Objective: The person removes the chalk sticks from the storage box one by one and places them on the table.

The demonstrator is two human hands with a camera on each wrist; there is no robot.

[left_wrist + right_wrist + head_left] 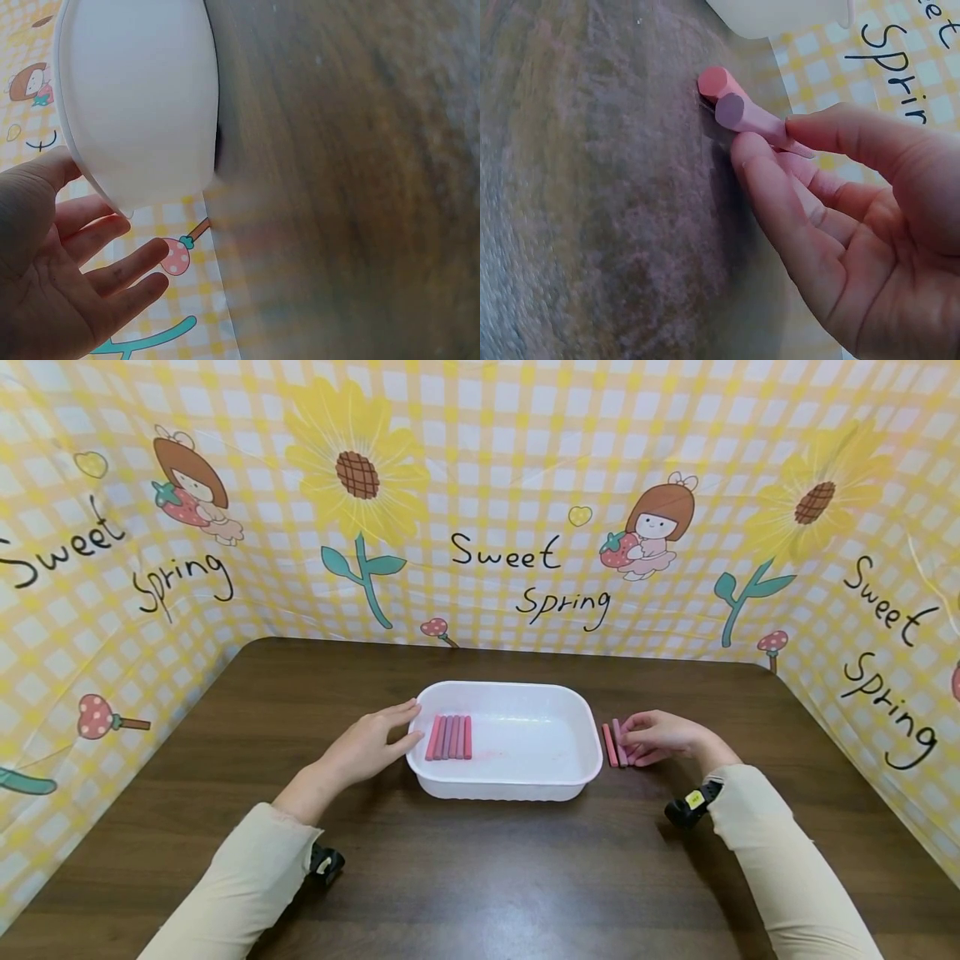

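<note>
A white plastic tray (517,789) stands on the table with a row of several pink and purple chalk sticks (449,737) lying side by side at its left end. My left hand (369,743) rests at the tray's left side, thumb and forefinger touching the rim, its other fingers (124,274) loosely extended. To the right of the tray, my right hand (660,737) pinches a purple chalk stick (754,120) between thumb and fingers. Right beside that stick lies a pink chalk stick (610,746), parallel to it. My fingers hide part of the purple one.
The dark wooden table (480,877) carries chalk dust near my right hand. A yellow checked cloth (480,468) with sunflowers and lettering hangs around its back and sides. Pink dust marks the tray's floor.
</note>
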